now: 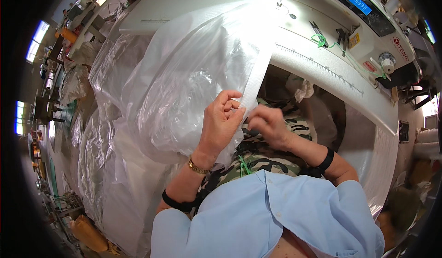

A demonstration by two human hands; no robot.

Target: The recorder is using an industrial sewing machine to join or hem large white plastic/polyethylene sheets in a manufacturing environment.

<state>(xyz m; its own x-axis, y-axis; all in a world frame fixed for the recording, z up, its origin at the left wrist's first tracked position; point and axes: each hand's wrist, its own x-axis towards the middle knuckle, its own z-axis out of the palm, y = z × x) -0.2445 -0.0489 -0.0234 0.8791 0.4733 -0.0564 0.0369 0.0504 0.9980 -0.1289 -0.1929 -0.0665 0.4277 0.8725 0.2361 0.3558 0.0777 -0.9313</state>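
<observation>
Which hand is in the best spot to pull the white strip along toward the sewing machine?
Probably the left hand. Its fingers already pinch the lower end of the white strip, which runs up to the sewing machine. The right hand sits just beside the strip's end, with its grip hidden.

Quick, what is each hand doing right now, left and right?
Left hand: closed, pinching the white strip along the clear plastic sheet.
Right hand: closed, fingers on the strip's lower end.
</observation>
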